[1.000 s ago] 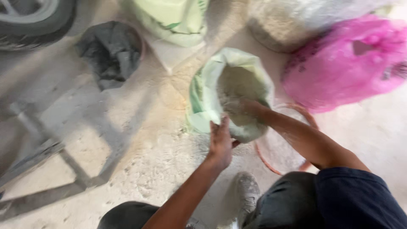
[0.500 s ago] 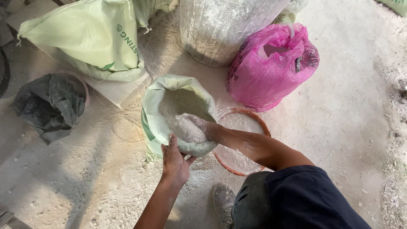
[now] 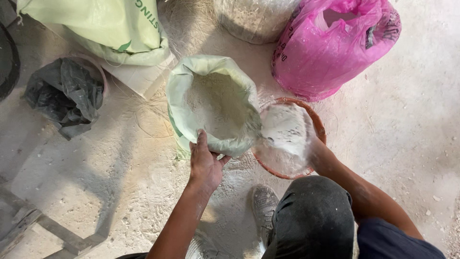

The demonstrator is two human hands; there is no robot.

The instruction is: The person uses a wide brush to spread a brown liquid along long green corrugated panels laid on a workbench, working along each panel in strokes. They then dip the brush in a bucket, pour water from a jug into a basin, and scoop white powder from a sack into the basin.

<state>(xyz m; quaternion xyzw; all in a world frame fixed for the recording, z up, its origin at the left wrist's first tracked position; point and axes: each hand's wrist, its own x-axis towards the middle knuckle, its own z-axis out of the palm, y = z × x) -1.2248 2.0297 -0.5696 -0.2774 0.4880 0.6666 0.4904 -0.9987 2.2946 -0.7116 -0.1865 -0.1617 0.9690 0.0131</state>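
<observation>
Head: left hand [image 3: 205,165] grips sack [image 3: 213,103] rim.

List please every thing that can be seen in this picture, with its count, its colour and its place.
open sack of powder: 1, pale green, centre, rim rolled down
basin: 1, reddish-brown, right of the open sack, holds white powder
plastic bag: 1, pink, top right, behind the basin
large sack: 1, pale green, top left, lying on its side
clear bag: 1, whitish, top centre
bucket with black liner: 1, left
floor: dusty, grey-white
shoe: 1, dust-covered, bottom centre
left hand: grips the near rim of the open sack
right hand: in the basin, blurred and coated with powder
</observation>
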